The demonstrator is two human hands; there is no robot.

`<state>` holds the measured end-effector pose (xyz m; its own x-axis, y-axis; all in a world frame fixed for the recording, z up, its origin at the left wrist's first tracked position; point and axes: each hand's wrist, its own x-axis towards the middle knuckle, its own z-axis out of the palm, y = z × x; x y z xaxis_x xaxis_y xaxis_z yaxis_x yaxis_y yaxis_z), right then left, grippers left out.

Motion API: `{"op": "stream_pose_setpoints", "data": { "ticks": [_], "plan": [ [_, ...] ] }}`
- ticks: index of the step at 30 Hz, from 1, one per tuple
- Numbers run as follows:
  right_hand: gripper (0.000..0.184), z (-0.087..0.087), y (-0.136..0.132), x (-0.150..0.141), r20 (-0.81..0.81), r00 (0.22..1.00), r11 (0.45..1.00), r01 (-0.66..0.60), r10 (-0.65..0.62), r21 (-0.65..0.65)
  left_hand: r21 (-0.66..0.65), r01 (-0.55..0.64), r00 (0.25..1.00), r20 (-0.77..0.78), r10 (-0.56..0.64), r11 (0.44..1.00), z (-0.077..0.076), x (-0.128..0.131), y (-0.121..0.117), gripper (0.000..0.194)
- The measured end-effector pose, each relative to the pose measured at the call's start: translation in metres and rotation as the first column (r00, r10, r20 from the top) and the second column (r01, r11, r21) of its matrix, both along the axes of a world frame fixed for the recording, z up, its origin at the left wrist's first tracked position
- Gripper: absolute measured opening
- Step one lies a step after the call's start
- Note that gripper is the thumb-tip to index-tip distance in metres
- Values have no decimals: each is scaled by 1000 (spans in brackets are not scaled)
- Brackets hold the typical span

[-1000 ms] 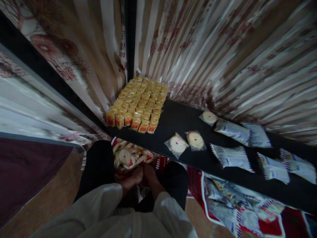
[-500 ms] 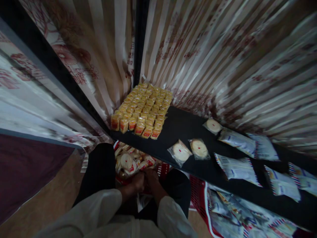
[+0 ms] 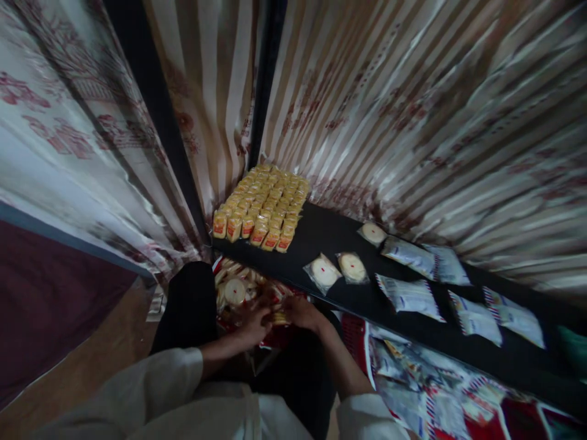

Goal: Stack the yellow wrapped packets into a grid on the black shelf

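Observation:
Both hands are low in the basket point(image 3: 216, 265) of wrapped snacks between my knees. My left hand point(image 3: 253, 324) reaches over the packets with its fingers apart, and the light there is dim. A small yellow wrapped packet point(image 3: 279, 316) shows between the hands. My right hand point(image 3: 300, 311) has its fingers bent around that packet's right side; its fingertips are partly hidden. Left of the hands, a round pale cracker in a clear wrapper point(image 3: 235, 293) lies on top of the heap.
A black shelf point(image 3: 316, 232) runs beyond the basket. It bears a block of small yellow packets point(image 3: 266, 205), several round wrapped crackers point(image 3: 352, 267) and white-blue bags point(image 3: 409, 296). Another red basket point(image 3: 355, 336) full of bags is at lower right. Striped curtains point(image 3: 348, 110) enclose the shelf.
My hands were close together at the basket's near side; now they have moved apart and reach further in among the packets. The view has shifted slightly.

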<state>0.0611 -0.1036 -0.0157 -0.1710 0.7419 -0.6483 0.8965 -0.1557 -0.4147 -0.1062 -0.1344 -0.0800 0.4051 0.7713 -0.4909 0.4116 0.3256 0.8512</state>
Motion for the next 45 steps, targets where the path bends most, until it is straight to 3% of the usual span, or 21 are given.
{"op": "stream_pose_setpoints", "data": {
  "ticks": [2, 6, 10, 14, 21, 25, 29, 32, 34, 40, 45],
  "plan": [
    [17, 11, 4, 2, -151, 977, 988, 149, -152, -30, -55, -51, 997, 51, 54, 997, 6, -8, 0, 38],
    [21, 25, 8, -9, -435, 807, 907, 416, -399, -62, -86, -135, 973, 176, 149, 987, 17, -21, 7, 39],
    [42, 38, 8, -28, -587, 669, 855, 514, -455, -77, -52, -253, 942, 213, 258, 966, 29, -31, 22, 38],
    [43, 47, 9, -45, -672, 631, 855, 519, -389, -7, 69, -306, 931, 229, 284, 949, 41, -41, 36, 33],
    [33, 59, 31, -68, -646, 720, 805, 528, -255, 271, 407, -336, 934, 260, 245, 850, 54, -57, 56, 34],
    [31, 69, 51, -86, -527, 830, 732, 472, -180, 492, 546, -397, 915, 171, 366, 738, 58, -61, 74, 31],
    [41, 66, 70, -102, -560, 813, 641, 517, -160, 567, 622, -455, 857, 111, 503, 637, 65, -64, 97, 29],
    [36, 56, 77, -111, -541, 824, 548, 534, -168, 644, 630, -462, 832, 65, 551, 624, 72, -63, 112, 30],
    [31, 49, 79, -115, -515, 844, 523, 510, -152, 682, 634, -452, 822, 23, 569, 627, 76, -61, 119, 30],
    [32, 26, 78, -116, -475, 874, 489, 460, -102, 741, 648, -405, 792, -105, 602, 645, 87, -50, 127, 30],
    [41, 17, 83, -107, -433, 899, 519, 400, -63, 756, 667, -397, 786, -108, 609, 631, 87, -47, 130, 27]
  ]
}}
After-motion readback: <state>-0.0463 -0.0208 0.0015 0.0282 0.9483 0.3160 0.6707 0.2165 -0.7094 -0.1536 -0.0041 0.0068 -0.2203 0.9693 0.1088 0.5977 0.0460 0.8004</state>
